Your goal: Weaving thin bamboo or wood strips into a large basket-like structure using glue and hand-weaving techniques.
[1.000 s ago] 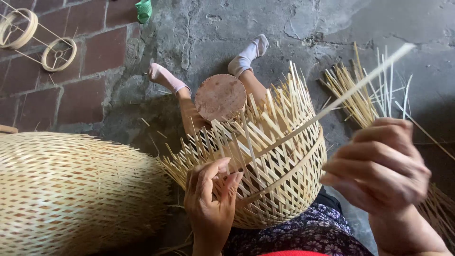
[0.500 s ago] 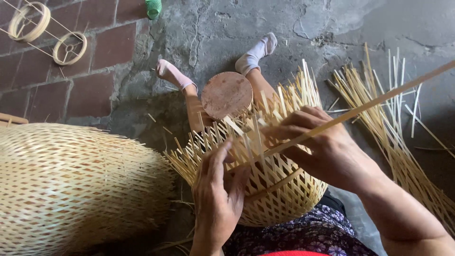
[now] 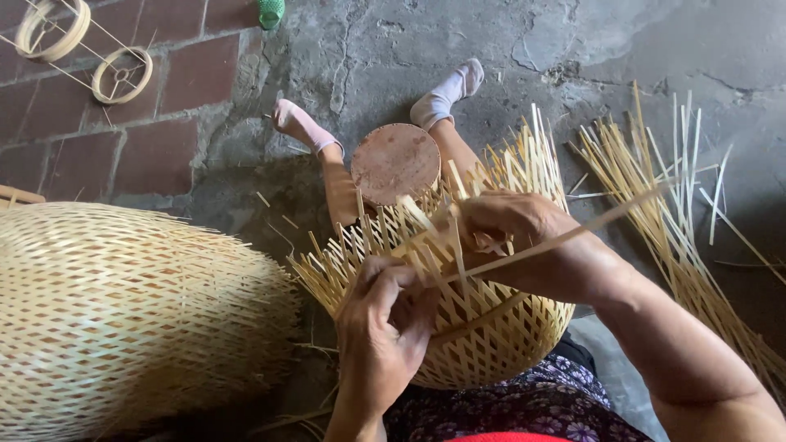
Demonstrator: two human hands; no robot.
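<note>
Bamboo strips of a half-woven basket [image 3: 483,327] sat on my lap beneath both hands, my left hand [image 3: 385,336] pinching the weave steady so my right hand [image 3: 508,225] could thread a long strip [image 3: 573,233].

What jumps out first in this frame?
Centre frame, the half-woven bamboo basket in the person's lap, loose strip ends fanning from its open rim. The left hand pinches strips at the near rim while the right hand has its grip on a long bamboo strip running off to the right. At left lies a big finished woven basket, and a bundle of spare strips lies on the floor at right.
</note>
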